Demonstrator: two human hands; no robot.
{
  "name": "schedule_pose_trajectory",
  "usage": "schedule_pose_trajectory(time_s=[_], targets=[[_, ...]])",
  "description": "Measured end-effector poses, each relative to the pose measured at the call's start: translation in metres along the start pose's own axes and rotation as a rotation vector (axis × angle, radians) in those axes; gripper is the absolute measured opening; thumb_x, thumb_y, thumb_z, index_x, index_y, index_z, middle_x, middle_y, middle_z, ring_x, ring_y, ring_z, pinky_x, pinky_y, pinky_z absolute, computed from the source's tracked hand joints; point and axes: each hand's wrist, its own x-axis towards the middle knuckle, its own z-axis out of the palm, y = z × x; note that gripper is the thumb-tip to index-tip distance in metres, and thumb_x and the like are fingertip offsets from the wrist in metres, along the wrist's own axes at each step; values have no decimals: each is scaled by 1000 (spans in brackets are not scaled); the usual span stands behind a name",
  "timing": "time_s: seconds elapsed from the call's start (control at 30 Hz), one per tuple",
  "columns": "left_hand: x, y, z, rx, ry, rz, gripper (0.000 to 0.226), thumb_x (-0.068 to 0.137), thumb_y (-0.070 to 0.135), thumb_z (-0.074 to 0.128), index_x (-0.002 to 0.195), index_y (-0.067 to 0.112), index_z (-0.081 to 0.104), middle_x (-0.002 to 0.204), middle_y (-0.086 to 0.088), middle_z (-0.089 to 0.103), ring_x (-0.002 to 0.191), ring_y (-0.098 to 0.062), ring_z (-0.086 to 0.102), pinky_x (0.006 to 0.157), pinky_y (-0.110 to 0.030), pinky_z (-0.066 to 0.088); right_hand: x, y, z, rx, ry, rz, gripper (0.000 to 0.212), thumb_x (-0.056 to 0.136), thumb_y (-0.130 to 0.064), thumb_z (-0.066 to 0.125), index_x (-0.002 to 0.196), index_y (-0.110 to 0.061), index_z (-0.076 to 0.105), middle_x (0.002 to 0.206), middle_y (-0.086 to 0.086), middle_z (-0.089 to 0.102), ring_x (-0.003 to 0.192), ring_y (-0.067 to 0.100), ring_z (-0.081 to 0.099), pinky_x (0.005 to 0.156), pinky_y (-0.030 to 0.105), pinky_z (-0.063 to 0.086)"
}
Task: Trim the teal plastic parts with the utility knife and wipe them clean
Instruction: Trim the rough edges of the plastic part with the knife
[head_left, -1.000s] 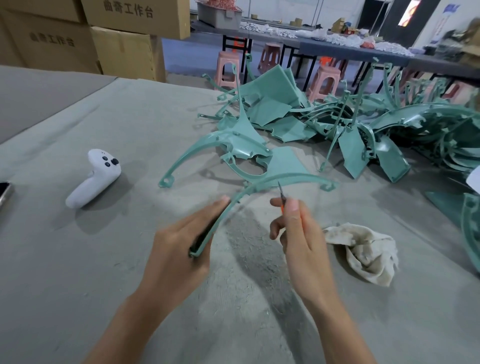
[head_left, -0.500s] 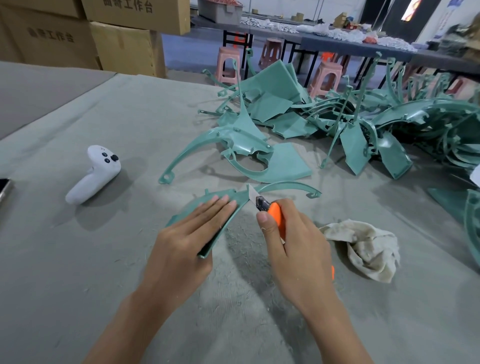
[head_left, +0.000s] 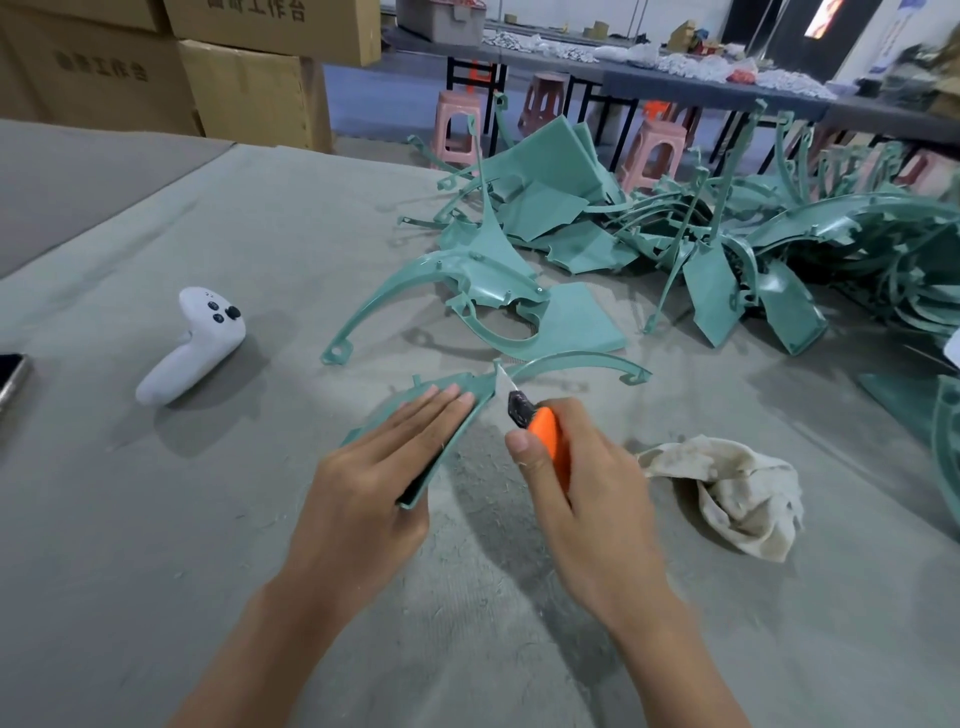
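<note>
Curved teal part (head_left: 480, 387) sits low over the grey bench (head_left: 156, 519), centre foreground, under the left hand (head_left: 374, 493): fingers straight and flat on its broad end, grip not closed. Right hand (head_left: 587, 499) has its grip wrapped round the orange utility knife (head_left: 545, 436), blade out, tip at the part's edge just beyond the left fingertips. Crumpled off-white rag (head_left: 737, 493) just right of the right hand. Pile of teal parts (head_left: 727, 249) behind. White controller (head_left: 192, 348) well left; cardboard boxes (head_left: 249, 88) beyond.
</note>
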Motion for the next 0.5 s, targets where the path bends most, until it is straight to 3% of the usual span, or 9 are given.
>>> schedule_pose_trajectory(time_s=[0.17,0.3,0.4,0.5], targets=[[0,-2,-1,-1,6,16,68,65,-30,62,125,3,59,128,-1,59,120,-14,57,105,-28,43,6,7,-4,21,47,62,44,96,-62,32,91,-23,50,59,-8,43,56,11,45,54,28,28],[0,-1,-1,-19,-18,18,70,66,-27,60,127,6,55,128,-1,59,121,-14,56,106,-28,42,8,9,-4,-13,90,88,50,94,-71,24,83,-27,45,53,-8,39,54,12,44,51,25,24],[-2,0,0,-27,-46,-2,78,60,-32,66,127,5,55,127,-2,60,120,-15,56,104,-30,44,10,12,0,-33,124,129,49,94,-70,22,84,-28,44,54,-10,40,52,8,42,52,29,27],[-1,0,-1,-31,21,16,68,67,-28,61,126,5,56,126,-2,61,119,-15,58,102,-31,46,17,26,-4,-61,183,226,49,96,-65,26,88,-22,48,57,-9,45,52,10,45,53,31,31]])
